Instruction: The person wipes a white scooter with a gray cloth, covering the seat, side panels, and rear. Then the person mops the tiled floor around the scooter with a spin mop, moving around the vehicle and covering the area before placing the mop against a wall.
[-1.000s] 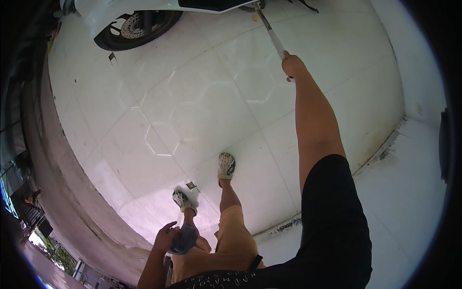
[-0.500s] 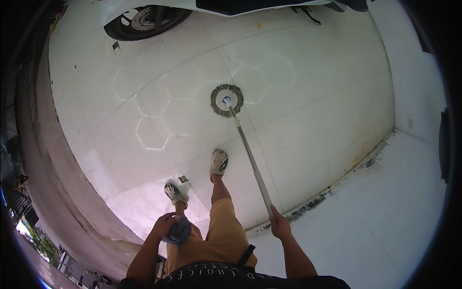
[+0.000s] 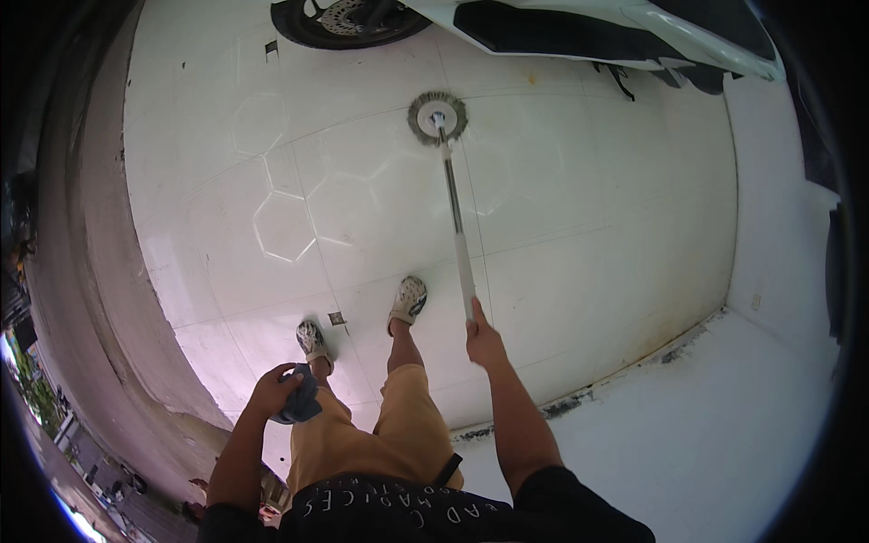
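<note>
Right hand (image 3: 486,344) wrapped around near end of long white-and-silver mop pole (image 3: 454,204); pole likely light, stiff, best held there. Left hand (image 3: 272,393) clutching crumpled blue-grey cloth (image 3: 300,407), presumably soft. Round grey-fringed mop head (image 3: 425,119) midway between left and right edges of glossy white tiled floor (image 3: 552,181), near white-and-black motorcycle (image 3: 570,34).

I see right arm (image 3: 525,421) extended forward, right hand (image 3: 485,338) in firm grip. Left hand (image 3: 273,391) curled, near left leg (image 3: 319,433).
</note>
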Demonstrator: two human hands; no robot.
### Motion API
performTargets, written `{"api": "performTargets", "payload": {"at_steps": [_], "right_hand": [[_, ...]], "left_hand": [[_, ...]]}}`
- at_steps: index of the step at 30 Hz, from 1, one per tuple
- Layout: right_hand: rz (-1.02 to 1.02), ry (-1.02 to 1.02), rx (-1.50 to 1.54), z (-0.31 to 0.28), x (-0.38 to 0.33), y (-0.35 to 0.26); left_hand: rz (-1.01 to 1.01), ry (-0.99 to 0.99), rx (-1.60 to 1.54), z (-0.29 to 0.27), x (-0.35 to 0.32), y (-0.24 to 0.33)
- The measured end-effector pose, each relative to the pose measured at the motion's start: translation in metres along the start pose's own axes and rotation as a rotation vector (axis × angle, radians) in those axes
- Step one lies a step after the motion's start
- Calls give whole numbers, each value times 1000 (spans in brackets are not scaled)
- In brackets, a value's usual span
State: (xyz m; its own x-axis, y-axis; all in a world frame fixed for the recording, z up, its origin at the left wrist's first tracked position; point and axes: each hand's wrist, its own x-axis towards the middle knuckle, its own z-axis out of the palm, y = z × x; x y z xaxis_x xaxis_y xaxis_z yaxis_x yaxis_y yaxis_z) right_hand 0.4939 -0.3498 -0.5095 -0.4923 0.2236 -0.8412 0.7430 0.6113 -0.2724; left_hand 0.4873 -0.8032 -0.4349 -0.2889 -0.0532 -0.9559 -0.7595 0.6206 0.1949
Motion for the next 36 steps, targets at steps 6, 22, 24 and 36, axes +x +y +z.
{"api": "performTargets", "payload": {"at_steps": [6, 22, 24, 36], "right_hand": [[32, -66, -181, 14, -36, 15], [-51, -114, -120, 70, -23, -83], [9, -166, -142, 115, -101, -20], [12, -124, -580, 204, -222, -27]], "left_hand": [[-195, 105, 51, -30, -24, -120], [-152, 181, -401, -50, -85, -318], [-93, 173, -511, -83, -75, -361], [-245, 167, 34, -153, -158, -580]]}}
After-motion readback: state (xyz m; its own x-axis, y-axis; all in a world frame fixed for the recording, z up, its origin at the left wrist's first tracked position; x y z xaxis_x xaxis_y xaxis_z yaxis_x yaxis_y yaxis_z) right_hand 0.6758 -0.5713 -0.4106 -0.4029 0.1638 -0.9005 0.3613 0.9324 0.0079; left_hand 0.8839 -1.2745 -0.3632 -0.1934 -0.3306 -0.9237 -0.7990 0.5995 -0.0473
